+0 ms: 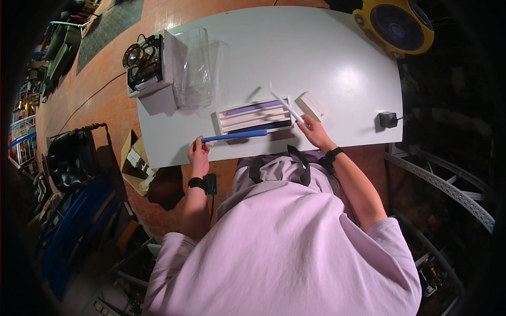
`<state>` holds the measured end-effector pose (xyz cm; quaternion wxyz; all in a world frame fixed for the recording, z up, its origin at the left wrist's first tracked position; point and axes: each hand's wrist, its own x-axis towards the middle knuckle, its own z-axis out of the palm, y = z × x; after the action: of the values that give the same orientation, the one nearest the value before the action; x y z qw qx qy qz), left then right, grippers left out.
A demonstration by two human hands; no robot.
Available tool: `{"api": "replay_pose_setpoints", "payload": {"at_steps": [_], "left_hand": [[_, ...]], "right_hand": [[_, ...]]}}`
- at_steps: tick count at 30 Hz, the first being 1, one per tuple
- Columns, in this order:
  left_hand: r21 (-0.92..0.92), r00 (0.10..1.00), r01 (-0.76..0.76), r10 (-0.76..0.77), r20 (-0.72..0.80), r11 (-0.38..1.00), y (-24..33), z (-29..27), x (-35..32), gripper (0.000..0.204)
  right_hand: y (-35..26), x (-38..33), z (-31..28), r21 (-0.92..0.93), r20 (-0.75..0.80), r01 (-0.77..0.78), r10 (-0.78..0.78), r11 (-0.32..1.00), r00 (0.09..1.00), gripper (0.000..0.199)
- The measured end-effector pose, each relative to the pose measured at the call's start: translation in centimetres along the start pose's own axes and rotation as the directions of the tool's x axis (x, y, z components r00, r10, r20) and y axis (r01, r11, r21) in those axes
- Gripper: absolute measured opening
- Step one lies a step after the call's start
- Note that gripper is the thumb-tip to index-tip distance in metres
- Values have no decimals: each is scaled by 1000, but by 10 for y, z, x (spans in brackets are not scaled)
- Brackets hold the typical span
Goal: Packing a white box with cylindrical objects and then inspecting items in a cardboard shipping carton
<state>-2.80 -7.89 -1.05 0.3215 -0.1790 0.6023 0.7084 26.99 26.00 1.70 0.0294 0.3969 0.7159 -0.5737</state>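
No text, label, brand, number or sign can be read anywhere in view. On the blue stick (240, 135) held in the left hand (198, 151), the white stick (287, 107) held in the right hand (314, 131) and the compartmented white tray (217, 122), no lettering can be made out. Whether anything is printed on the small white box (312, 107) near the right hand cannot be told at this size.
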Motion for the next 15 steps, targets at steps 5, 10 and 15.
{"api": "replay_pose_setpoints", "payload": {"at_steps": [5, 10, 15], "left_hand": [[17, 998, -10, 9, 55, 1000, -5, -6, -4, 22], [12, 996, 55, -56, 67, 998, -18, 29, -1, 20], [-13, 992, 43, -41, 123, 999, -28, 63, 0, 16]], "right_hand": [[-10, 4, 12, -240, 63, 47, -33, 970, 997, 40], [-16, 19, 25, -95, 38, 105, -102, 990, 994, 37], [-14, 22, 20, 7, 77, 121, -122, 993, 990, 38]]}}
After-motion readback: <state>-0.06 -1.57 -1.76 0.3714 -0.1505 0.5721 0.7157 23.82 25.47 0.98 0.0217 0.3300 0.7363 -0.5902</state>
